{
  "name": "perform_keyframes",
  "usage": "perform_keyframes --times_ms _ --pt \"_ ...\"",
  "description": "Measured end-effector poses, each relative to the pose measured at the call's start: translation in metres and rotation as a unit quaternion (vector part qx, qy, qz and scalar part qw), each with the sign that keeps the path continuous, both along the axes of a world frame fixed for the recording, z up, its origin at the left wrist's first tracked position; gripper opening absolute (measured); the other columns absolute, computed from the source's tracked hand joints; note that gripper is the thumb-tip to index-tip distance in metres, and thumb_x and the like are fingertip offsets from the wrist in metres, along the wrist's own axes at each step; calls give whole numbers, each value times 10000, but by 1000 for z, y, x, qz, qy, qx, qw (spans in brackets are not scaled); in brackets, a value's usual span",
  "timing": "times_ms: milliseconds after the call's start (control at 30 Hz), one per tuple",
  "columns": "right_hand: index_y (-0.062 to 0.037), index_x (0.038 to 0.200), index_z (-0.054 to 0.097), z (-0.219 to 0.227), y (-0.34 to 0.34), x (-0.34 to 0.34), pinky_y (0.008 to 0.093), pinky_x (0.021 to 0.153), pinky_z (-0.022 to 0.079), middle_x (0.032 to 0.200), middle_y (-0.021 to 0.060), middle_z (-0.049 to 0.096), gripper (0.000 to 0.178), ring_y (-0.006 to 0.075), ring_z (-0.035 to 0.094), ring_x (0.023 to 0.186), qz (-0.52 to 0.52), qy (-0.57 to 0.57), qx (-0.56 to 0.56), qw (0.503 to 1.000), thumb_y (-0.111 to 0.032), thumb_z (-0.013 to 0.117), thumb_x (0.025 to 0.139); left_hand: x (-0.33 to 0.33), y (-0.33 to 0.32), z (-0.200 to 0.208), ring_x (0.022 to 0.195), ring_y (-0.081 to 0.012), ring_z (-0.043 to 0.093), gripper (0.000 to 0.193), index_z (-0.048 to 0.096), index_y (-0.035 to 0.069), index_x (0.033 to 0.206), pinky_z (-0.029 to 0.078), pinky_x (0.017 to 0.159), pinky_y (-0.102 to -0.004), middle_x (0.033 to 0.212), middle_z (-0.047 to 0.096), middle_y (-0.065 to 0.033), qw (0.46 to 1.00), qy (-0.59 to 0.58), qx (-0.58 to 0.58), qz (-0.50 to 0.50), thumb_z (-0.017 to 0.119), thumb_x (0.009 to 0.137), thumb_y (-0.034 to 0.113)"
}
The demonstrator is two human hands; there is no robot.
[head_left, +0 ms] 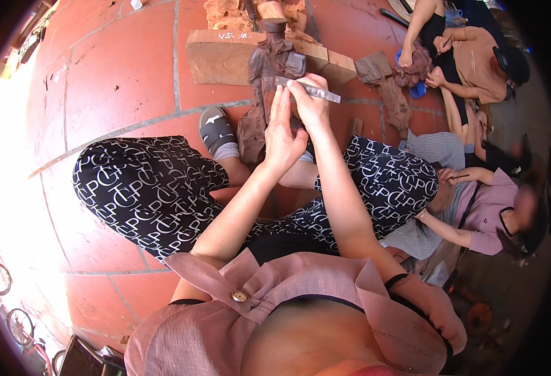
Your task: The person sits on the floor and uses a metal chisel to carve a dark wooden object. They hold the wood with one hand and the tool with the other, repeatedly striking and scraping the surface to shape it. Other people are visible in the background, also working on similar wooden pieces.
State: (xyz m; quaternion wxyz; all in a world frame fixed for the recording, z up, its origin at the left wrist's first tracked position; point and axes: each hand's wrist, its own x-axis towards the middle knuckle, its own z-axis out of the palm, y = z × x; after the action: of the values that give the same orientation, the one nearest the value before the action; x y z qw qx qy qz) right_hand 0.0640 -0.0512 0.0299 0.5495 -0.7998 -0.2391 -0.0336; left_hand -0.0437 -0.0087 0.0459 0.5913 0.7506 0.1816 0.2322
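Observation:
A dark reddish-brown carved wooden figure (259,103) with a flat-topped hat stands between my feet, in front of a pale wooden block. In my right hand (313,103) is a flat, grey metal-looking strip (319,92), its far right end sticking out past my fingers. Whether it is a blade or a file, I cannot tell. My left hand (283,141) lies against the figure's front with its fingers stretched out, their tips at the strip's left end. The strip's left end meets the figure's middle; the exact contact is hidden by my fingers.
Behind the figure, the pale wooden block (216,59) carries rough orange wood pieces (228,14). To the right lie a brown carved piece (391,97) and a blue object (418,91). Two people work close on my right. Red floor tiles (119,75) extend left; bicycles (20,326) stand lower left.

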Motion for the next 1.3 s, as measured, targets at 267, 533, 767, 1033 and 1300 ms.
perform_keyframes --times_ms 267,533,767,1033,1300 --pt "45 873 635 -6 -3 8 219 701 469 846 60 624 146 102 570 756 -36 93 78 992 -66 652 779 3 0 2 957 -211 613 806 279 42 1423 522 657 -256 1475 246 -199 1000 -7 -7 -24 541 668 -69" --pt "30 807 646 0 -7 9 324 790 469 954 135 608 177 214 597 875 -17 114 32 993 -141 660 763 2 -3 3 1067 -259 555 827 266 44 1426 517 704 -258 1475 243 -198 999 -5 -27 -34 543 656 -72" --pt "37 865 640 -4 -7 6 248 744 464 923 61 603 130 125 571 827 -25 183 95 978 -73 654 798 -2 -5 4 1306 -340 350 808 254 21 1421 475 902 -354 1464 232 -228 999 -5 30 -37 578 681 -2" --pt "13 767 646 8 -1 -4 295 676 480 957 86 559 171 165 582 763 -31 102 51 993 -150 670 813 0 0 0 1298 -315 369 797 273 4 1410 473 862 -312 1491 198 -205 997 1 65 -42 606 688 56" --pt "12 761 641 11 -1 -7 304 664 489 975 107 562 159 171 590 774 -22 98 36 994 -137 674 804 1 8 -5 1222 -275 469 755 356 32 1381 477 879 -336 1465 263 -197 998 -23 42 -49 632 677 50"
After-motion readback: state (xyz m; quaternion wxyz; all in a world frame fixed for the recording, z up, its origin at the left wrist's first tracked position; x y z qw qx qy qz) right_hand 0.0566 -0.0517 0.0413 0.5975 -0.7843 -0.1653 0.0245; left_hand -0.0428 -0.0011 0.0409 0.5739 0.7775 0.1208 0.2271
